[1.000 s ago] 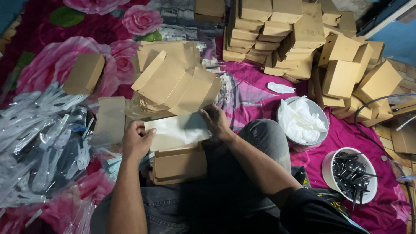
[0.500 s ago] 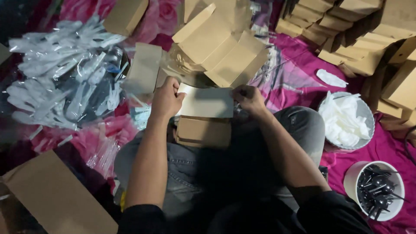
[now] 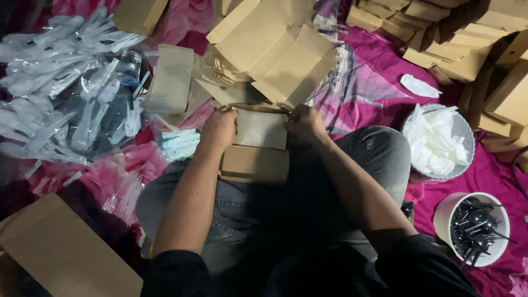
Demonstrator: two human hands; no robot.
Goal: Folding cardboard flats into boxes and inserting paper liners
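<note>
Far left, I see a heap of clear plastic-wrapped cutlery packets (image 3: pixel 66 82) spread over the floral pink cloth (image 3: pixel 379 88). A large flat cardboard sheet (image 3: pixel 60 253) lies at the lower left corner. Right of the heap, a flat kraft sleeve (image 3: pixel 170 80) lies on the cloth, with a small bundle of pale wrapped packets (image 3: pixel 179 144) just below it.

Centre: my left hand (image 3: pixel 218 129) is curled around the left edge of a pale paper liner sheet (image 3: pixel 261 129), fingers closed on it. The liner stands in the open top of a brown kraft box (image 3: pixel 256 163) that rests on my lap, against the jeans. My right hand (image 3: pixel 304 124) pinches the liner's right edge, fingers closed; whether the fingertips also touch the box rim I cannot tell. Just behind both hands, an unfolded kraft carton (image 3: pixel 275 52) lies open with its flaps spread.

Right of my knee: a round tub of white folded tissues (image 3: pixel 437 143), and a single white packet (image 3: pixel 419 86) on the cloth beyond it. Lower right, a white cup of black plastic spoons (image 3: pixel 476 225). Along the top right, stacks of assembled kraft boxes (image 3: pixel 467 38).
</note>
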